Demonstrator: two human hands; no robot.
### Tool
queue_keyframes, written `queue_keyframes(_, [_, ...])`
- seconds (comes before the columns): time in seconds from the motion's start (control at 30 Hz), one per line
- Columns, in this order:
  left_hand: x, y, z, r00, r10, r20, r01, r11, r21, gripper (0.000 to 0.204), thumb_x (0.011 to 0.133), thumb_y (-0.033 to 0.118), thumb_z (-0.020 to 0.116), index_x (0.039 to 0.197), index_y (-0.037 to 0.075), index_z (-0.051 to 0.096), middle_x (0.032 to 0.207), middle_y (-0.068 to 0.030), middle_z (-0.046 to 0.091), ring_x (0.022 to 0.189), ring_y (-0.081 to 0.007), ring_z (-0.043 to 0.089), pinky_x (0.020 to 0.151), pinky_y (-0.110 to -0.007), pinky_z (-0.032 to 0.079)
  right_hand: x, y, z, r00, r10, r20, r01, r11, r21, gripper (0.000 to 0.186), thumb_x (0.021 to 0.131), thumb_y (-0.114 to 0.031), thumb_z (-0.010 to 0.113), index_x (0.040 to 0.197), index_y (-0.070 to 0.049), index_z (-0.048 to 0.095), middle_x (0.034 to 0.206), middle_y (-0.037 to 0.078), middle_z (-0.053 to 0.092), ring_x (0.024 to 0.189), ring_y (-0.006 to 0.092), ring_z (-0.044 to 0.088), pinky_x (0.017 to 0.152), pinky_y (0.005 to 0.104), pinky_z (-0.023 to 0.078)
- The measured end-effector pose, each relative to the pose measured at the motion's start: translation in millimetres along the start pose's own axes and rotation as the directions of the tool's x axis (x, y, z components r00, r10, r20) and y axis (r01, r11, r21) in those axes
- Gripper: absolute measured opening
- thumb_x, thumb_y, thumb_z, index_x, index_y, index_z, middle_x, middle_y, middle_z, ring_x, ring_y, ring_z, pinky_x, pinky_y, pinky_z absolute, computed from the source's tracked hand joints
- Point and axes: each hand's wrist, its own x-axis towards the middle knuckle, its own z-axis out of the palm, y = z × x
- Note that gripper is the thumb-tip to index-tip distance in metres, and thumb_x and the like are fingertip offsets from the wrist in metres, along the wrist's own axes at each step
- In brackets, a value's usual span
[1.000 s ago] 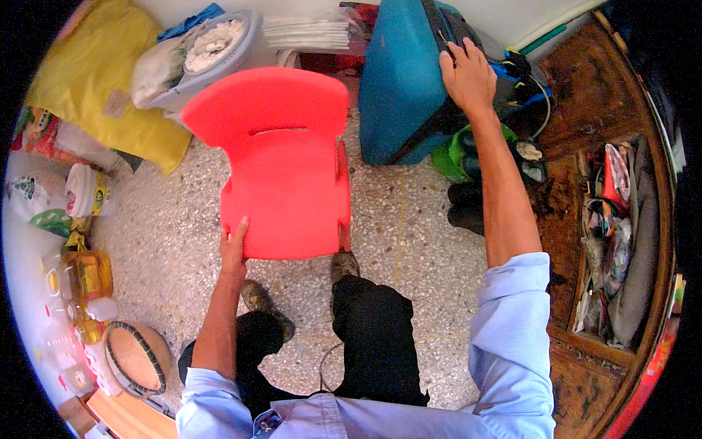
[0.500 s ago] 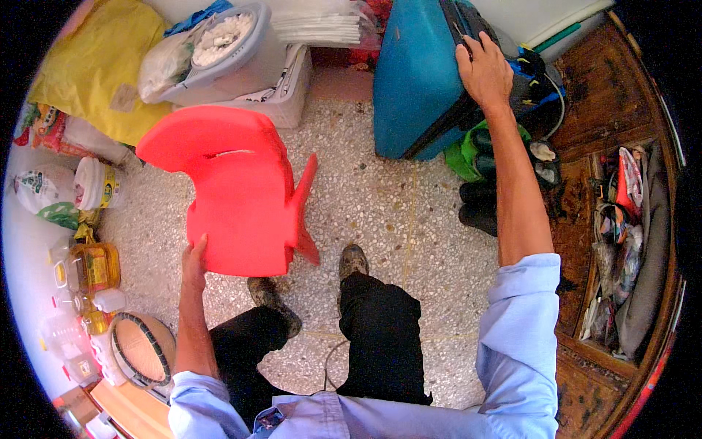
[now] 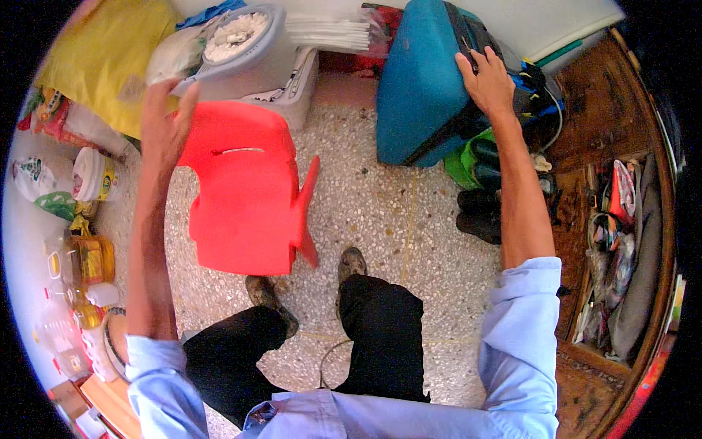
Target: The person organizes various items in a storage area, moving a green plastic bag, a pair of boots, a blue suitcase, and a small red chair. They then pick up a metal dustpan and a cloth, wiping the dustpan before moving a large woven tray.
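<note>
Reaching out with both bare arms, light blue sleeves rolled. Left hand (image 3: 164,124) released: fingers spread, thumb apart, motion-blurred, at upper left corner of the red moulded plastic chair (image 3: 241,197). Can't tell if it touches the backrest there. Right hand (image 3: 488,84) lies on the black edge band of the big teal suitcase (image 3: 420,88), fingers apart and slightly bent over it. Can't tell if it's grasping or just resting.

Chair is left of centre on the speckled stone floor (image 3: 365,190), seat up, backrest on the far side, front edge just beyond the person's left shoe (image 3: 270,300). Clear gap of floor between chair and suitcase.

Behind chair: pale grey-blue plastic tub (image 3: 256,69) with white pieces inside, on a white plastic crate (image 3: 300,95). Left of those, a large yellow sack (image 3: 102,58). Down the left wall: white lidded bucket (image 3: 88,173), then a clear jug of amber liquid (image 3: 96,260).

Right of suitcase: bright green bag (image 3: 461,167), black shoes (image 3: 479,216) near it, then brown wooden cabinet (image 3: 592,102) with an open compartment of packets (image 3: 621,245).
</note>
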Motion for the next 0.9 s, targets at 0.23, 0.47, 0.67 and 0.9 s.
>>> queue_keyframes(0.23, [-2.2,-6.9,46.8,0.978,0.155,0.143,-0.176,0.973,0.151,0.038,0.092,0.037,0.051,0.078,0.005,0.064,0.078,-0.0124,0.061,0.075,-0.0335,0.059,0.064,-0.044,0.043,28.6,-39.6,-31.9,0.924,0.165,0.345,-0.106,0.978,-0.181,0.096,0.072,-0.081,0.046,0.125,-0.002,0.054,0.132,0.022,0.048,0.126,0.0400,0.041,0.096,0.0620,0.034])
queue_keyframes(0.47, [-4.1,-0.4,47.6,0.982,0.088,0.168,-0.116,0.980,0.163,0.036,0.090,0.038,0.052,0.081,0.006,0.066,0.080,-0.0135,0.062,0.076,-0.0344,0.059,0.065,-0.044,0.044,27.3,-56.2,-12.2,0.956,0.121,0.266,-0.077,0.982,-0.170,0.105,0.065,-0.082,0.053,0.139,-0.008,0.042,0.136,0.020,0.046,0.128,0.0412,0.039,0.098,0.0596,0.034])
queue_keyframes(0.67, [-2.2,-4.3,49.9,0.976,0.122,0.179,-0.156,0.968,0.195,0.036,0.090,0.038,0.052,0.082,0.006,0.066,0.081,-0.0126,0.062,0.078,-0.0340,0.059,0.066,-0.045,0.044,21.1,-47.5,-16.2,0.953,0.060,0.297,-0.021,0.991,-0.132,0.100,0.064,-0.081,0.055,0.136,-0.012,0.046,0.138,0.019,0.045,0.129,0.0425,0.035,0.102,0.0604,0.030])
queue_keyframes(0.9, [-1.2,-5.8,50.1,0.976,0.111,0.186,-0.155,0.957,0.245,0.038,0.090,0.040,0.050,0.082,0.007,0.067,0.081,-0.0119,0.063,0.079,-0.0333,0.060,0.066,-0.044,0.044,11.4,-29.4,-34.2,0.903,-0.194,0.384,0.206,0.979,0.009,0.095,0.066,-0.073,0.062,0.138,-0.014,0.044,0.144,0.017,0.038,0.135,0.0420,0.027,0.107,0.0575,0.026])
